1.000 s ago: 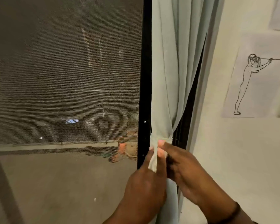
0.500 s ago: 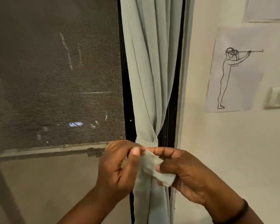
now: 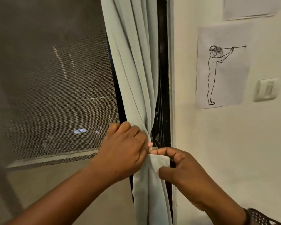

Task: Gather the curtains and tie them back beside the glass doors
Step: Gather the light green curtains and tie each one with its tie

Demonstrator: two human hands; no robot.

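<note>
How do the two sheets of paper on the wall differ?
The lower sheet bears a line drawing of a standing figure; the upper sheet looks blank. The lower sheet shows whole, while the upper sheet is cut off by the frame's top edge. Both are pale and fixed to the white wall.

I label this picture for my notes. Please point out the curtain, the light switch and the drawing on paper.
curtain (image 3: 135, 75): head view, on the folds above the hands.
light switch (image 3: 267, 90): head view, on its plate.
drawing on paper (image 3: 221, 67): head view, middle of the sheet.
</note>
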